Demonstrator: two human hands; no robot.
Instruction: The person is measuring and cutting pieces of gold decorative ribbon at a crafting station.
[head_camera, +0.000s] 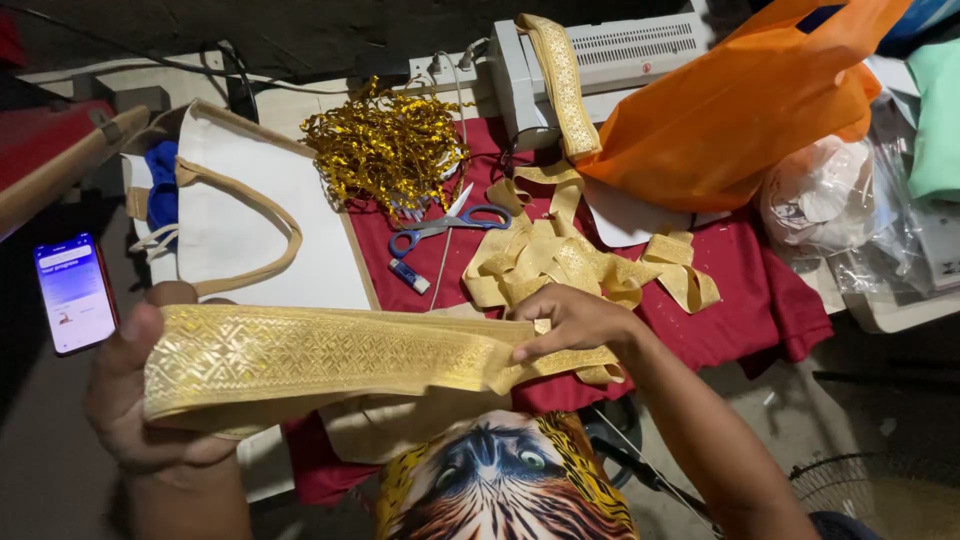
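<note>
Overhead, woven gold ribbon (320, 355), flat, taut.

Just beyond the fingers, blue-handled scissors (450, 222) are lying on a red cloth (740, 290), with a tangle of gold tinsel (385, 145) farther off. An orange bag (740, 100) is sitting far right; a lit phone (74, 293) is glowing far left.

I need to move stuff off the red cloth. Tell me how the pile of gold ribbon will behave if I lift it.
The gold ribbon pile is probably floppy: it lies in loose folds. It likely trails, since one end runs up over the white machine. It seems light; the strip held between the left hand and right hand barely sags.
</note>
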